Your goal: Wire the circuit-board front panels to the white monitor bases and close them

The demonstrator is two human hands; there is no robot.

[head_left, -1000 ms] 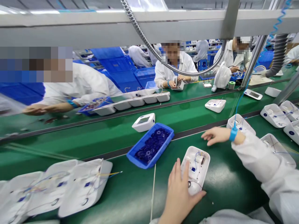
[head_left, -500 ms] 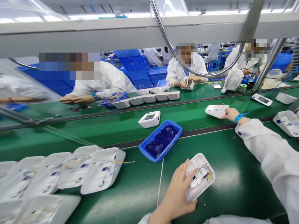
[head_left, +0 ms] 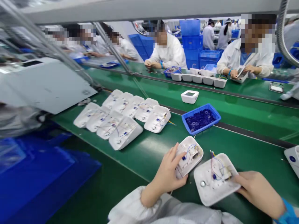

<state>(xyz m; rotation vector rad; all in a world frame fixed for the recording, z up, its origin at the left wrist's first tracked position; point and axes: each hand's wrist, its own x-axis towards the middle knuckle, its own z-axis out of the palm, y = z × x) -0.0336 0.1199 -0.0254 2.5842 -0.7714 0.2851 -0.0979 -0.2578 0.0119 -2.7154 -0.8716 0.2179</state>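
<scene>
My left hand (head_left: 169,169) is closed around the left side of a white plastic housing (head_left: 192,152), open side up, with blue and yellow wires inside. Its thumb lies along the near side and a finger reaches over the rim. Just right of it, my right hand (head_left: 254,188) pinches the right edge of a second white housing (head_left: 210,194), tilted toward me, with wires, a round silver part and a small blue connector. A small gap separates the two housings. Beyond them sits a blue tray (head_left: 184,119) of dark blue ring-shaped parts.
Several wired white housings (head_left: 126,132) stand in rows to the left. A white device with a screen (head_left: 189,97) lies on the far green strip. Another housing (head_left: 293,158) is at the right edge. Co-workers (head_left: 171,46) sit across the line. Blue crates (head_left: 77,174) stand lower left.
My right hand has brought a white housing from the far strip back beside the left one. My left hand keeps its housing. The view has turned left.
</scene>
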